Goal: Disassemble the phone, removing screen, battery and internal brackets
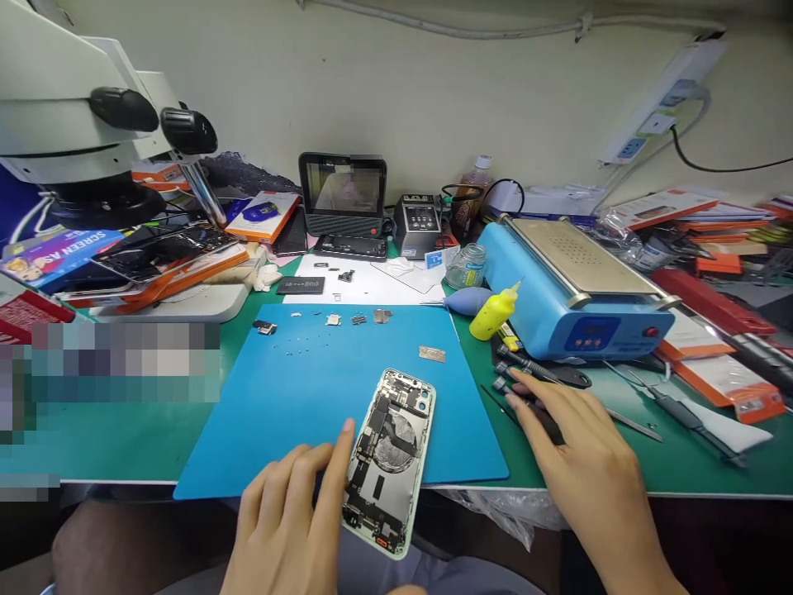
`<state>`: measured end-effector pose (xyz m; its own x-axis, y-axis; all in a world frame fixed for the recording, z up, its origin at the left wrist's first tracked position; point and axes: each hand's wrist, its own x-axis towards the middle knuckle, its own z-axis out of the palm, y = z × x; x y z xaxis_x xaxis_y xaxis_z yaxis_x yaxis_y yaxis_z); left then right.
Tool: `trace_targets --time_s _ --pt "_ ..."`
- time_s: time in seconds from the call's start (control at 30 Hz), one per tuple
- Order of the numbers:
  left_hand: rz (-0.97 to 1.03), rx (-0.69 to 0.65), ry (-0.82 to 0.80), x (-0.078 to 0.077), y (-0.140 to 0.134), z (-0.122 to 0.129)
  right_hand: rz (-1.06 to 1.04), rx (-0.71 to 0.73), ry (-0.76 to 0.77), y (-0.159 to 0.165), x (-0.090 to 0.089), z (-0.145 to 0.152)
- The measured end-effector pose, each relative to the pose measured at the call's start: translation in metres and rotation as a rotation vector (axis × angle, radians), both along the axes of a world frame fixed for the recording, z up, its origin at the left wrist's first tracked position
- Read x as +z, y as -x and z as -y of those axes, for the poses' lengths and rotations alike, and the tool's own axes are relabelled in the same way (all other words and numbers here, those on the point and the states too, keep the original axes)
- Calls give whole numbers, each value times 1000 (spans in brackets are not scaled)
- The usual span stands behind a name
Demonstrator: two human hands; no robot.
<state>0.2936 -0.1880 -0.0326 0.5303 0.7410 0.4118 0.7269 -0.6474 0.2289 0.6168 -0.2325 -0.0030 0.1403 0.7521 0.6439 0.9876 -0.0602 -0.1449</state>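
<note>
An opened phone [396,446], its battery bay bare and its inner boards showing, lies at a slant, with its lower end past the front edge of the blue mat [278,438]. Along its left side my left hand [291,504] grips it, index finger against the frame; the thumb is mostly hidden. At the mat's right, my right hand [582,454] is curled over a dark-handled screwdriver [545,420], thumb and fingertips near its end. Beside those fingertips lies another screwdriver [533,364]. Tiny screws [297,343] and metal shields [382,316] are scattered on the mat.
A removed battery [301,285] rests on white paper behind the mat. To the right are a yellow bottle [494,312], a blue air blower [467,301] and a blue heating plate machine [533,281]. A microscope [74,124] overhangs the left; a small screen [344,190] stands behind.
</note>
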Motion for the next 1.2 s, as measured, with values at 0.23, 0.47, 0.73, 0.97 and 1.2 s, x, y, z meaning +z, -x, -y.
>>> trace_targets --time_s 0.23,0.47,0.73,0.97,1.2 --pt "73 4 44 5 -25 0 -16 62 15 4 12 -2" --pt "107 -317 267 27 4 -48 -354 71 -150 30 22 1" --pt "45 -420 473 44 27 -83 -722 -8 -383 35 13 -11" --pt "140 -343 499 41 13 -79 -233 -431 -195 22 7 8" --pt "119 -390 451 41 14 -84 -707 99 -374 86 29 -32"
